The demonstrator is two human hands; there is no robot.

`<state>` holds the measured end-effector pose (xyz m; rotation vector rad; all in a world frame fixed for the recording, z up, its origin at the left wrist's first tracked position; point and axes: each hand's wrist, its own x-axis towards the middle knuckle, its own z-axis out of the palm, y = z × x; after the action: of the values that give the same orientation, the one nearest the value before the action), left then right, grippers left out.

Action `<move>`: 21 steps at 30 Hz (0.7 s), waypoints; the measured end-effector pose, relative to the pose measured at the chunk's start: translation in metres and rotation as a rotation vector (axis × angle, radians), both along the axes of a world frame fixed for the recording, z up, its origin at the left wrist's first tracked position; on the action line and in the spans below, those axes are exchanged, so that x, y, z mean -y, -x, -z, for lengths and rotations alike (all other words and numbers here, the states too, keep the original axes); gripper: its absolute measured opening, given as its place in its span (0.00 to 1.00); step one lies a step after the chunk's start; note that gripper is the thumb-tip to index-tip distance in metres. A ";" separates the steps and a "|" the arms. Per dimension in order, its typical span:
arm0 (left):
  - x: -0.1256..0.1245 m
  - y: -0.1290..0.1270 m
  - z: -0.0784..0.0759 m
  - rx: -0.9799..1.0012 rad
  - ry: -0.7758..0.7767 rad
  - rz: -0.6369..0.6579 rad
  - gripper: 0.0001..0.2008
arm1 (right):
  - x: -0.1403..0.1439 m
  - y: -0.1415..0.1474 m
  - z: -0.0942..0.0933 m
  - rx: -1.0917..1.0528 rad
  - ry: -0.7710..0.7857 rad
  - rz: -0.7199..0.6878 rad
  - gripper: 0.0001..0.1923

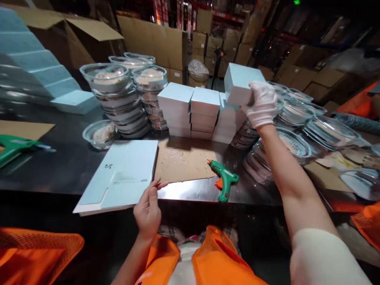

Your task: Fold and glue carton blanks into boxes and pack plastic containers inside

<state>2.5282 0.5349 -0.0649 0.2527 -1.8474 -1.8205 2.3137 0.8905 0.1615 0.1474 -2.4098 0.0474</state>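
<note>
My right hand [261, 103], in a white glove, grips a white box [243, 79] by its right side. That box is above the right-hand column of stacked white boxes [230, 122]; I cannot tell whether it rests on them. My left hand [148, 209] is bare, beside the lower right corner of a pile of flat white cartons [127, 166]. Its fingers are partly bent, the tips pointing right, and nothing shows in them. A green glue gun [226, 180] lies at the table's front edge, its orange nozzle over a brown cardboard sheet [187, 160].
Stacked glass bowls [123, 107] stand left of the boxes, with more glass dishes [292, 111] at the right. Another green glue gun [14, 148] lies far left, near a stepped row of white boxes [50, 73]. Orange clothing [38, 253] of a person shows at lower left.
</note>
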 end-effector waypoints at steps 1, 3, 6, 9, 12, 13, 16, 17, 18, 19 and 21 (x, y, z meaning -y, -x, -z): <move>0.001 -0.004 0.001 -0.033 -0.005 0.001 0.20 | -0.005 0.020 -0.004 0.054 0.010 -0.007 0.39; 0.009 -0.008 0.003 -0.111 0.051 -0.004 0.14 | -0.014 0.046 0.000 0.132 0.019 -0.050 0.41; 0.032 -0.005 0.002 -0.134 0.154 -0.078 0.11 | -0.027 0.058 0.016 0.166 0.043 -0.182 0.39; 0.055 0.012 -0.005 0.001 0.056 -0.109 0.24 | -0.037 0.056 0.025 0.148 0.084 -0.227 0.35; 0.070 0.033 -0.014 0.091 0.063 -0.021 0.30 | -0.040 0.059 0.026 0.144 0.094 -0.213 0.31; 0.073 0.039 -0.016 0.099 0.096 -0.014 0.29 | -0.038 0.060 0.025 0.149 0.090 -0.209 0.30; 0.087 0.049 -0.021 0.078 0.208 -0.062 0.28 | -0.027 0.061 0.020 0.167 0.082 -0.184 0.32; 0.095 0.052 -0.022 0.081 0.251 -0.086 0.28 | -0.021 0.058 0.017 0.184 0.083 -0.155 0.32; 0.104 0.054 -0.023 0.100 0.300 -0.120 0.29 | -0.014 0.053 0.014 0.206 0.082 -0.111 0.33; 0.115 0.058 -0.025 0.142 0.362 -0.164 0.29 | -0.007 0.047 0.011 0.229 0.086 -0.053 0.35; 0.137 0.068 -0.029 0.315 0.521 -0.272 0.27 | 0.009 0.029 0.010 0.250 0.093 0.070 0.40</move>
<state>2.4606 0.3979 -0.0362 0.5858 -2.2953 -1.1166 2.2849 0.8810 0.1514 0.0143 -2.6539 0.1536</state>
